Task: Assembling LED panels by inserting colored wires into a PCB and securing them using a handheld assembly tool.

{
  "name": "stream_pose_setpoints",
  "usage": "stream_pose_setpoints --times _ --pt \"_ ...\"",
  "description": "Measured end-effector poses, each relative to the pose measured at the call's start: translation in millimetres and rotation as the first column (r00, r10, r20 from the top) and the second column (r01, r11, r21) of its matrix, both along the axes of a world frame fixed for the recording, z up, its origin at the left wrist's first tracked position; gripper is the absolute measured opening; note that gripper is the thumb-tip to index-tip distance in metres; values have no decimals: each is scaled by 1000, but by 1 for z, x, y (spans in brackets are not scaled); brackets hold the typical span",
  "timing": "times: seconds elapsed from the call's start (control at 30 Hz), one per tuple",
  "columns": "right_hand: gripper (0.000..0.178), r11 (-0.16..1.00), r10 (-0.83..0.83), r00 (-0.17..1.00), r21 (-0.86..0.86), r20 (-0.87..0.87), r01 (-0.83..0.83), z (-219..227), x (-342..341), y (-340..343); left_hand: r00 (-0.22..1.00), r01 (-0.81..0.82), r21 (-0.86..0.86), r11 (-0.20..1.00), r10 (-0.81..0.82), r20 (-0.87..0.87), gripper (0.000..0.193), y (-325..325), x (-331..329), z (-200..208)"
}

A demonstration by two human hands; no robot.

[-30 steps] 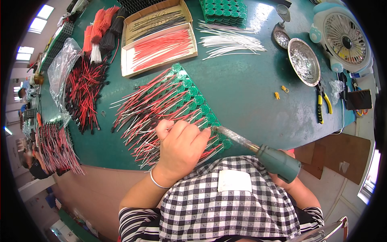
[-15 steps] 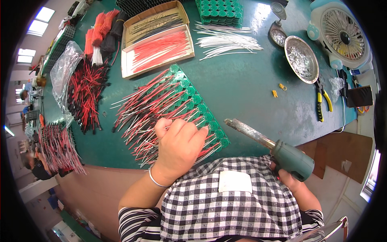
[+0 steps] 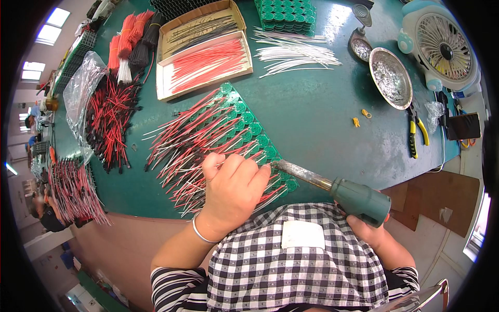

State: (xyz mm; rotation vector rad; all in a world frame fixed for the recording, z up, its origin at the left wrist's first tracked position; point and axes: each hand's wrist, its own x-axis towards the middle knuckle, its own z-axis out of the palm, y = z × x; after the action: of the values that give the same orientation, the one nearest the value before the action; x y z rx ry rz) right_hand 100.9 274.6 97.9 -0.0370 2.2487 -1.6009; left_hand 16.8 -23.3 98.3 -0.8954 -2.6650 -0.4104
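Observation:
A green sheet of round circuit boards (image 3: 254,128) lies on the table, with rows of red, black and white wires (image 3: 192,130) fanning out to its left. My left hand (image 3: 231,184) rests over the wires, its fingers closed in a pinch at the sheet's right part. A wire seems to be in that pinch, though the fingers mostly hide it. In my right hand (image 3: 366,231) is a soldering iron (image 3: 361,202) with a thick dark green handle. Its metal tip meets the sheet right beside my left fingertips.
Shallow boxes hold red wires (image 3: 208,62) and dark wires (image 3: 202,32). White wires (image 3: 293,54) lie beside a stack of green boards (image 3: 286,18). At right are a metal bowl (image 3: 390,78), pliers (image 3: 416,132) and a fan (image 3: 442,49). Wire bundles (image 3: 112,122) and a plastic bag (image 3: 80,99) sit left.
My right hand has brought the soldering iron left, so its tip has gone from apart from the sheet to beside my left fingertips. My left hand has barely moved.

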Motion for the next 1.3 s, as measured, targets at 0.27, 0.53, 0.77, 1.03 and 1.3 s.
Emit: stream_pose_setpoints --times 0.27,0.53,0.77,1.03,1.3 --pt "43 889 -433 888 -236 -155 393 -8 9 5 1000 6 4 1000 -6 -2 18 1 -1 2" --pt "41 726 -651 604 -143 -460 673 1 -16 50 1000 2 -14 1000 -2 -11 18 2 -1 4" --pt "43 873 -354 929 -396 -108 286 -26 29 32 1000 -25 33 999 26 -11 21 4 3 5" --pt "29 998 8 957 61 -291 10 -4 16 15 1000 2 49 999 -3 17 21 6 17 -3" --pt "28 995 43 958 97 -285 -16 -20 19 25 999 -32 106 994 30 19 24 2 11 5"
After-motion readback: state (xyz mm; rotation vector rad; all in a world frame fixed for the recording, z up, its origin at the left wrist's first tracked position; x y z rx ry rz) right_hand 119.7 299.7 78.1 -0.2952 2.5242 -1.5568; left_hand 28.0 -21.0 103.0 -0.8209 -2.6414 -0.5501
